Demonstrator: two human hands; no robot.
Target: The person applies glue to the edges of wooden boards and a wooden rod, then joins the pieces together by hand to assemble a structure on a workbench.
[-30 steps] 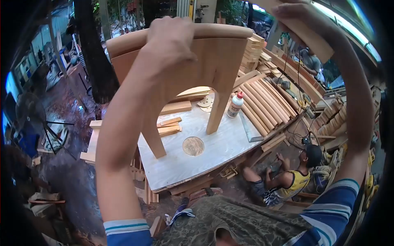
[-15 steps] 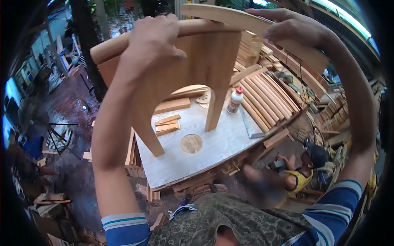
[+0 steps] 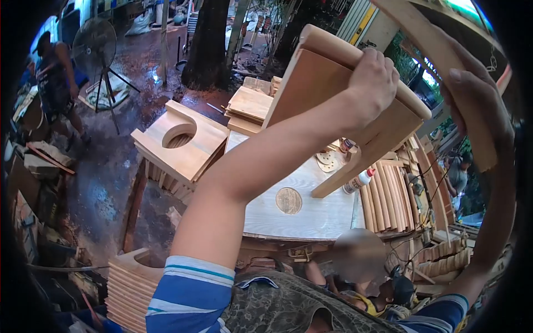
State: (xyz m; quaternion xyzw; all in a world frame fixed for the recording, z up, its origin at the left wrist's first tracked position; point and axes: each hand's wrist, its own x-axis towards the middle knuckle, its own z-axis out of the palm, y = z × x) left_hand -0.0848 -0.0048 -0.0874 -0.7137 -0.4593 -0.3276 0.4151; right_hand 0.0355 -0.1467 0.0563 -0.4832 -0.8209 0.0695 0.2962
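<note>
My left hand (image 3: 373, 82) is closed over the rounded wooden rail (image 3: 331, 46) along the top of a standing wooden frame. Below the rail, the frame's flat panel (image 3: 311, 83) runs down into a leg (image 3: 347, 175) resting on the worktable (image 3: 258, 219); my forearm hides part of it. Up at the right, my right hand (image 3: 478, 97) grips a long, slightly curved wooden slat (image 3: 422, 36), held tilted and apart from the rail. A white glue-like bottle (image 3: 358, 181) with a red cap leans in view beside the leg.
Several rounded wooden strips (image 3: 388, 194) lie right of the bottle. Cut boards (image 3: 177, 141) with a round opening are stacked left of the table. A person (image 3: 383, 294) sits low near the front edge; another (image 3: 58, 83) stands by a fan (image 3: 95, 47).
The view has swung left. My right hand has lifted the slat away from the rail and tilted it steeply. My left hand remains on the rail, and the frame appears turned.
</note>
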